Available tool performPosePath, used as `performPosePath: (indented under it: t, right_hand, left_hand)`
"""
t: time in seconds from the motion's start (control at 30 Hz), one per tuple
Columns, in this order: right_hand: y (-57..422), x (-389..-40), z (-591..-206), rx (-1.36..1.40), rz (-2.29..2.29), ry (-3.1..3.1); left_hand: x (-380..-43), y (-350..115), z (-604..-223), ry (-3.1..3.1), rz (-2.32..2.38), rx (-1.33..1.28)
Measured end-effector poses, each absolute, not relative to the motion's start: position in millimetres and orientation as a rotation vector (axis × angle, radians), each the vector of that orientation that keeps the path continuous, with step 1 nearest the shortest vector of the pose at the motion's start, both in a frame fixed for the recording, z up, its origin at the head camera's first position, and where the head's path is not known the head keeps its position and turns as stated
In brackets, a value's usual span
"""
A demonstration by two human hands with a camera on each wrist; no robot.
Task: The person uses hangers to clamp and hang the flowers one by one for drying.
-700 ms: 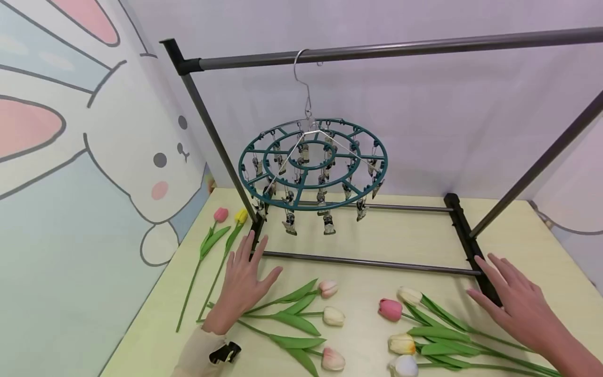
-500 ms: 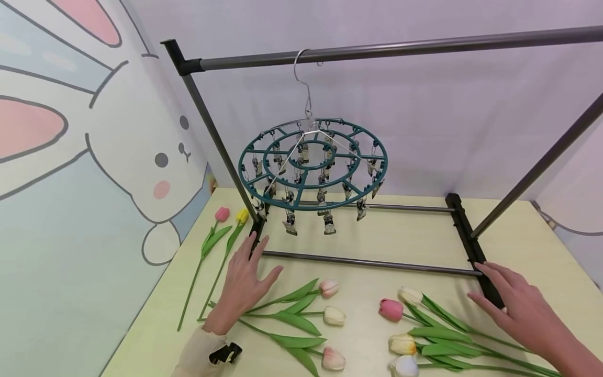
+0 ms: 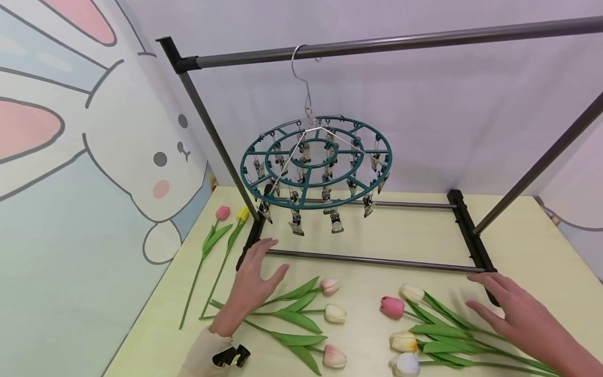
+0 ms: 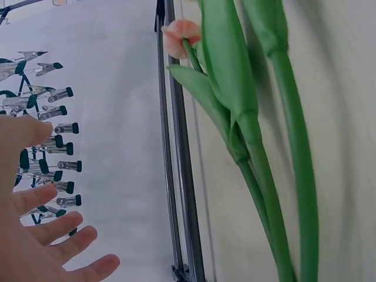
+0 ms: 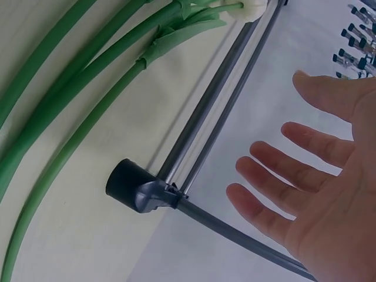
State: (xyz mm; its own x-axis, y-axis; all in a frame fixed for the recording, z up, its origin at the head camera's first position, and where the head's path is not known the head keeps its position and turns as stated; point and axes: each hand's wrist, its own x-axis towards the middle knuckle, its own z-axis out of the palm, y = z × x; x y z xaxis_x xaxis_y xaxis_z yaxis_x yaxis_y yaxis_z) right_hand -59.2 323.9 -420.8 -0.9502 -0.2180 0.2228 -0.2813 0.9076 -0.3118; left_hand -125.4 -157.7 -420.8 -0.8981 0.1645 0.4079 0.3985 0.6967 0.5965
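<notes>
My left hand [image 3: 252, 288] is held above the left tulips, fingers apart, with nothing in it. On the other side my right hand [image 3: 520, 311] hovers over the tulip stems near the rack's right foot, fingers spread and holding nothing. Both wrist views show the loosely extended fingers. A round green clip hanger [image 3: 308, 184] with several metal clips hangs by its hook from the rack's top bar [image 3: 400, 44]. A pink-white tulip [image 3: 330, 286], a cream tulip [image 3: 335, 313] and another pale pink tulip [image 3: 334, 356] lie near my left hand.
At right lie a dark pink tulip [image 3: 392, 307], a cream-yellow tulip [image 3: 403, 341] and other pale ones, stems pointing right. Pink [image 3: 223, 212] and yellow [image 3: 242, 213] tulips lie at far left. The black rack foot [image 3: 473, 243] stands on the table; a rabbit-printed wall [image 3: 141, 131] borders the left.
My left hand has shifted a little right and down, off the rack's left foot. My right hand has moved slightly left and lower. The tulips and hanger stay in place.
</notes>
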Motion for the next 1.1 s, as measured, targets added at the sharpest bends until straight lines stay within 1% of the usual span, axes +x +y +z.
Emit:
performPosePath:
  t: [0.23,0.47,0.87,1.1]
  right_hand:
    - [320.3,-54.9,-423.8,0.43,0.477,-2.914]
    - [323.9,-52.9,-432.1,0.486,0.424,-2.908]
    - [334.7,-60.6,-451.2,0.422,0.417,-3.231]
    - [342.1,-60.5,-460.7,0.431,0.339,-3.263]
  left_hand:
    - [-123.9,-148.4,-418.8,-2.51,-1.172,-0.552]
    - [-122.8,-138.4,-415.6,-2.511,-1.306,-0.592]
    - [-118.8,-119.9,-412.3,-2.472,-1.406,-0.652]
    - [-117.6,-108.4,-411.0,-2.437,-1.491,-0.681]
